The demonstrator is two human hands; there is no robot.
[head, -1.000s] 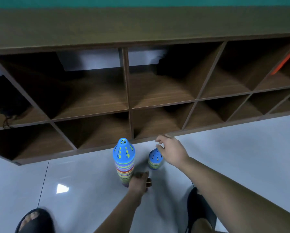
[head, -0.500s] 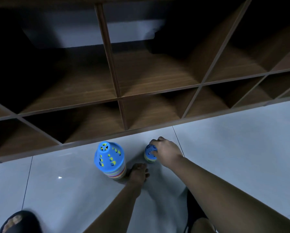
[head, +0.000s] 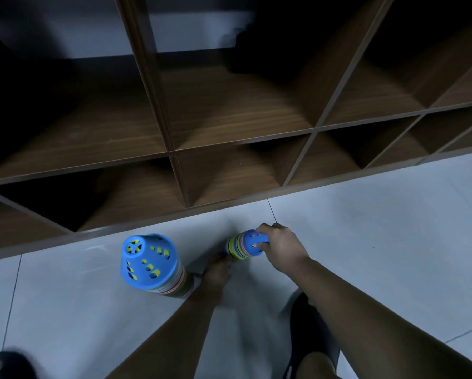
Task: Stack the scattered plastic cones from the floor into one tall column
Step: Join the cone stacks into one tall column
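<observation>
We are looking at moulded plastic in the tall stack (head: 152, 265): its blue top cone is showing a smooth skin with a faint sheen, and thin coloured plastic rims are banding the part beneath. The short stack (head: 241, 244) that our right hand (head: 282, 248) is gripping is showing the same smooth, lightly shiny plastic. The floor (head: 366, 242) is reading as pale, glossy, smooth tile, catching soft reflections, with fine dark joint lines. The shelf unit (head: 229, 116) is showing a brown wood-grain surface, matt and streaky along its boards. The sandal (head: 306, 324) is looking black and dull; we are not making out its material.
</observation>
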